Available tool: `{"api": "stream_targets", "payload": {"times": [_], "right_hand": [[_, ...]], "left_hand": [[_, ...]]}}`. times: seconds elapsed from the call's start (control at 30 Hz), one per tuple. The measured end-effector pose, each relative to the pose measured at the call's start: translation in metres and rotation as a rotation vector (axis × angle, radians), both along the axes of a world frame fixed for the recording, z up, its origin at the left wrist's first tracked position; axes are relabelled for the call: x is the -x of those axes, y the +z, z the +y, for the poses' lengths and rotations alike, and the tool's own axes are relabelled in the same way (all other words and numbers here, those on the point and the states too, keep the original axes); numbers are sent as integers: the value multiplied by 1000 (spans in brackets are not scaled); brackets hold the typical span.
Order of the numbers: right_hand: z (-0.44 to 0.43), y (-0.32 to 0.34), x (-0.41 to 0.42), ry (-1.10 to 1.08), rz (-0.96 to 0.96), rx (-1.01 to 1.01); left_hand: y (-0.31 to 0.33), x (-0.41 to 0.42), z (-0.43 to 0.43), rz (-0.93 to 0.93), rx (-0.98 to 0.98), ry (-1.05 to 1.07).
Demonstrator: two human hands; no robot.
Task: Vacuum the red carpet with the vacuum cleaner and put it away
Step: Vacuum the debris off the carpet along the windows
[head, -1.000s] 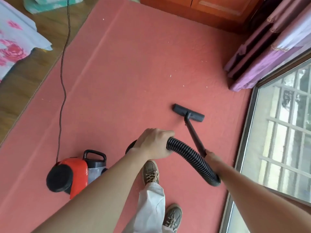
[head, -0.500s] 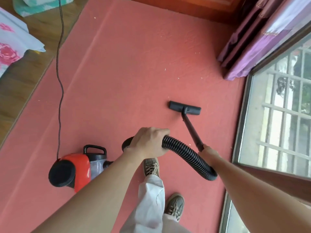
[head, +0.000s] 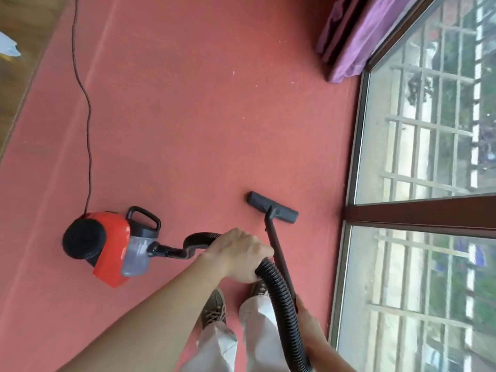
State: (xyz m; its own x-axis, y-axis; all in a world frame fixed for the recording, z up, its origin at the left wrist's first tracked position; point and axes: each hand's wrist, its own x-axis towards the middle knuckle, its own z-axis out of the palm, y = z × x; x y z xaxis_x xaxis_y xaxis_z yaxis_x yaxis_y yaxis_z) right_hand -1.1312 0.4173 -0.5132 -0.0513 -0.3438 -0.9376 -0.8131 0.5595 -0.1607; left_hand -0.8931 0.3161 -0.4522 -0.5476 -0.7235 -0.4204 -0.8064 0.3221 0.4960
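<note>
Much carpet (head: 188,116) is spread ahead, with the vacuum (head: 107,245) set left of the feet (head: 213,307). Its hose (head: 281,304) is gripped by the left hand (head: 239,253), the wand (head: 277,245) by the right hand (head: 308,320), nearer the window (head: 429,130). The wand's axis is pointed forward to the nozzle (head: 272,210), laid flat; crumbs (head: 233,73) are seen well beyond.

Left hand (head: 239,253) grips the black hose (head: 281,299) at centre, right hand (head: 308,323) holds the wand (head: 276,242), nozzle (head: 272,207) on red carpet (head: 188,116), vacuum cleaner (head: 107,245) at left.
</note>
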Motion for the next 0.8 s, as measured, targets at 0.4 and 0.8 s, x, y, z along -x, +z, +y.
{"api": "stream_targets", "payload": {"times": [0.4,0.8], "right_hand": [[-196,-40,-23,24,60,107],[-257,-20,-54,178,-67,62]], "left_hand": [[22,-40,-74,57,181,476],[26,-69,-146,61,227,469]]}}
